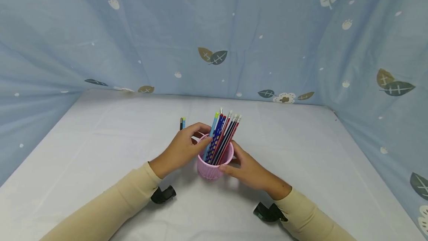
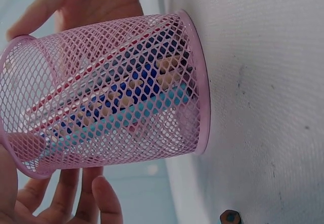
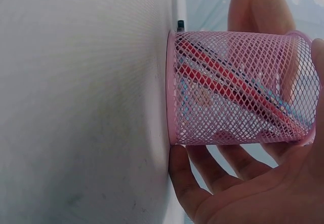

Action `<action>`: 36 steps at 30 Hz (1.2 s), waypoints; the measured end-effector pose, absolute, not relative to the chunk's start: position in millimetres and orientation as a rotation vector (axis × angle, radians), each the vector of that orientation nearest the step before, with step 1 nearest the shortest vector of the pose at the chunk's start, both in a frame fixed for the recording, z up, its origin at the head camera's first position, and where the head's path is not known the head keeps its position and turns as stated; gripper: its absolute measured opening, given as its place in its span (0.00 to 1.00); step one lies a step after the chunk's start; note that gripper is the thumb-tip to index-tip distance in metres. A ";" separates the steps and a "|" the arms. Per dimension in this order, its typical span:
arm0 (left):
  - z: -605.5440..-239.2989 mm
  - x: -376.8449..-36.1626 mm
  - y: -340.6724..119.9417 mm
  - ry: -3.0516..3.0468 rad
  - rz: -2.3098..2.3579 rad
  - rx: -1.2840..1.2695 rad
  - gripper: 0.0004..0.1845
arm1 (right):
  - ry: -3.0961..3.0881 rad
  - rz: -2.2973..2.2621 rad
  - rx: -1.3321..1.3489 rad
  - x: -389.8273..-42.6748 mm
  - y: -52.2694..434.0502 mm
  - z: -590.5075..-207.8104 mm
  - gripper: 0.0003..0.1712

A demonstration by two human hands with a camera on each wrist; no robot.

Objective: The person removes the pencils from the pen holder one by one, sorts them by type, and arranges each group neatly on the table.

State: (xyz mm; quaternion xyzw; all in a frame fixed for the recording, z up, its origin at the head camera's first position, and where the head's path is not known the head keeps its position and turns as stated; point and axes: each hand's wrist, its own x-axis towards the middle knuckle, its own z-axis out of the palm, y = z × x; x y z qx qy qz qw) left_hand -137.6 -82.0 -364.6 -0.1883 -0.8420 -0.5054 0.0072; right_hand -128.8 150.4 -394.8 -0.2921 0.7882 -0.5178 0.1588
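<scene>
A pink mesh pencil cup [image 1: 210, 171] stands upright on the white table, between both hands. Inside lean several pencils [image 1: 224, 137], among them light blue, dark blue dotted, red and dark striped ones. My left hand [image 1: 182, 145] grips the cup at its left rim; the thumb reaches over the rim against the light blue pencil [image 2: 121, 120], the other fingers lie outside the wall. Around the right side curls my right hand [image 1: 249, 168], its thumb at the near rim and its fingers [image 3: 223, 171] along the mesh down to the base.
Beyond my left hand lie a dark pencil [image 1: 181, 124] and a blue pencil [image 1: 184, 122], partly hidden by that hand. A blue leaf-patterned curtain [image 1: 214, 29] hangs along the back and sides of the white table [image 1: 100, 140]. Black wrist mounts [image 1: 164, 195] stick out below the sleeves.
</scene>
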 end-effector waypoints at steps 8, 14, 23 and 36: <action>-364.4 -137.3 -80.7 -2.624 -1.606 -0.581 0.12 | 2.249 -1.482 -0.836 -129.4 151.5 -395.4 0.46; -365.1 -136.4 -80.5 -2.624 -1.594 -0.569 0.12 | 2.245 -1.479 -0.839 -129.3 151.6 -397.1 0.46; -365.4 -136.4 -82.3 -2.579 -1.442 -0.629 0.10 | 2.242 -1.486 -0.839 -128.8 151.6 -397.7 0.45; -356.6 -135.0 -85.1 -2.501 -1.411 -0.624 0.09 | 2.248 -1.488 -0.826 -128.2 150.9 -396.3 0.45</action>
